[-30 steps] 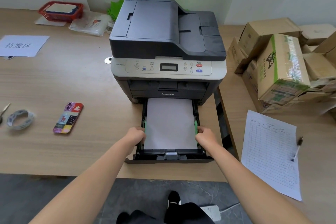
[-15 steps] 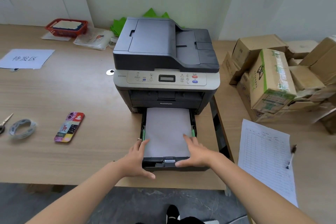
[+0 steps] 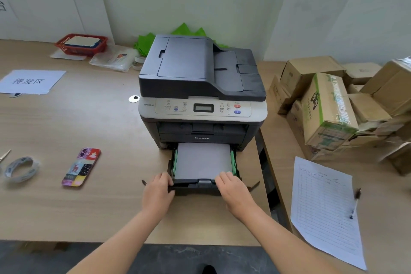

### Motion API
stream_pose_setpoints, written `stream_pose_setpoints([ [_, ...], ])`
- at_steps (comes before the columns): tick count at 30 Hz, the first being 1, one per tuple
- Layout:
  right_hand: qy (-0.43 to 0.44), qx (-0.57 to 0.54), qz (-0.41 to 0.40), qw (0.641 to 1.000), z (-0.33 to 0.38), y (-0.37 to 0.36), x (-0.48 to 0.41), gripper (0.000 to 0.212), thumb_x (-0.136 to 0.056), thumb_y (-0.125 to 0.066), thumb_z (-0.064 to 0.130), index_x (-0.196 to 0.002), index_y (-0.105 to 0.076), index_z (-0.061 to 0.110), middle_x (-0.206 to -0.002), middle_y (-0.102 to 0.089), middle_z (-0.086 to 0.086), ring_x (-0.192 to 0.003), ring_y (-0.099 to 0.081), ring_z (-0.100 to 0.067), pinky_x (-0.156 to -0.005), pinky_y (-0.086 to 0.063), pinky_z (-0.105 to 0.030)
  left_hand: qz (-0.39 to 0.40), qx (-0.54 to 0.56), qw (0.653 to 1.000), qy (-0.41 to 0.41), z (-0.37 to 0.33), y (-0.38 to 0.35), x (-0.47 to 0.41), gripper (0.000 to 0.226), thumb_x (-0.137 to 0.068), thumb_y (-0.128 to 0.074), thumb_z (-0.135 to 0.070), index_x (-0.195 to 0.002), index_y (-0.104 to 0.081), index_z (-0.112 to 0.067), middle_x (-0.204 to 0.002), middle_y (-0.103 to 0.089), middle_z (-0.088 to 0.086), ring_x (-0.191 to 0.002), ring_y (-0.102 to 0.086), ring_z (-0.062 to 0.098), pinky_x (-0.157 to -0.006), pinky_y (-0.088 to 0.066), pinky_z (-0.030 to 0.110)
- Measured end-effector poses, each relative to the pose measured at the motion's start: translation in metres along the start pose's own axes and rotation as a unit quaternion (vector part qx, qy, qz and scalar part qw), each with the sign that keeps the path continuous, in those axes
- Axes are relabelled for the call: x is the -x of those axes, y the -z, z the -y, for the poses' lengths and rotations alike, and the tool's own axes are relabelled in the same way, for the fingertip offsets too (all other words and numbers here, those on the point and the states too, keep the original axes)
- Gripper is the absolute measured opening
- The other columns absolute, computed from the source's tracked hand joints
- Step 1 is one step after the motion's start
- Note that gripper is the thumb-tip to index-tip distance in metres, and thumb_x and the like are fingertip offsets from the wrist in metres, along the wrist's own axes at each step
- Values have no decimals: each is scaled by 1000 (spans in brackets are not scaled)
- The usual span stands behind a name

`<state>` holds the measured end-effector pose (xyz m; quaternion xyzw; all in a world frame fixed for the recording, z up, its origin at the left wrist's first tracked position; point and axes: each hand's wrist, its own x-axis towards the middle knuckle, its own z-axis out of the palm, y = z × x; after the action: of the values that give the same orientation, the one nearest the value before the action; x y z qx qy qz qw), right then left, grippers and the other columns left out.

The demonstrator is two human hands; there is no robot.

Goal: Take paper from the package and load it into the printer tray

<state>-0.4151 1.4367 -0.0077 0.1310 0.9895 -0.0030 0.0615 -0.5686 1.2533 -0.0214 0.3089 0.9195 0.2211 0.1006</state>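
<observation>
A dark grey printer stands on the wooden table. Its black paper tray sticks partly out at the bottom front, and a white stack of paper lies in it between green side guides. My left hand rests against the tray's front left corner, fingers over the rim. At the front right corner, my right hand lies the same way. Both hands press on the tray's front. No paper package is in view.
A phone in a colourful case, a tape roll and a labelled sheet lie left of the printer. A red basket is at the back. Cardboard boxes, a printed form and a pen lie right.
My hands left the side guides and came to the tray's front. The tray has slid further into the printer, so less paper shows. The camera has tilted up.
</observation>
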Motion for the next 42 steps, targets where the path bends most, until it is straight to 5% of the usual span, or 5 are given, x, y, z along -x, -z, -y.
stream_pose_setpoints([
  [3,-12,-49,16,999,8,4,-6,57,-44,-81,4,-91,-49,15,-72,-61,1,-55,-58,-15,-46,-32,-21,-50,-31,995,-78,-7,1,-4,12,-73,-69,-15,-80,-59,-18,-82,-60,-3,-81,-56,21,-71,-39,29],
  [7,5,-89,54,995,4,4,-1,21,-91,-42,20,-107,-52,10,-95,-69,-8,-81,-65,-31,-63,-37,-33,90,-81,984,-134,-19,-4,6,31,-86,-41,-42,-88,-64,-20,-86,-67,-6,-84,-59,16,-70,-41,25],
  [11,-52,-114,91,988,-8,0,-4,25,-92,-41,11,-113,-53,11,-108,-68,-11,-95,-61,-34,-69,-37,-36,135,-123,981,-59,-23,-12,-6,36,-93,-43,-35,-116,-62,-15,-114,-67,1,-110,-57,20,-88,-41,29],
  [21,-96,-94,100,986,-26,11,-63,57,-84,-45,-12,-137,-41,9,-124,-61,-15,-113,-56,-34,-90,-45,-37,202,-148,968,5,-42,-17,-76,38,-94,-44,-23,-125,-52,-1,-128,-58,17,-124,-46,34,-104,-37,37],
  [42,-147,-66,163,973,-38,24,-133,40,-90,-41,6,-129,-49,8,-132,-58,-11,-123,-51,-29,-99,-36,-32,238,-42,963,119,-50,-12,-142,40,-94,-50,-28,-128,-48,-8,-137,-38,23,-129,-41,41,-110,-37,41],
])
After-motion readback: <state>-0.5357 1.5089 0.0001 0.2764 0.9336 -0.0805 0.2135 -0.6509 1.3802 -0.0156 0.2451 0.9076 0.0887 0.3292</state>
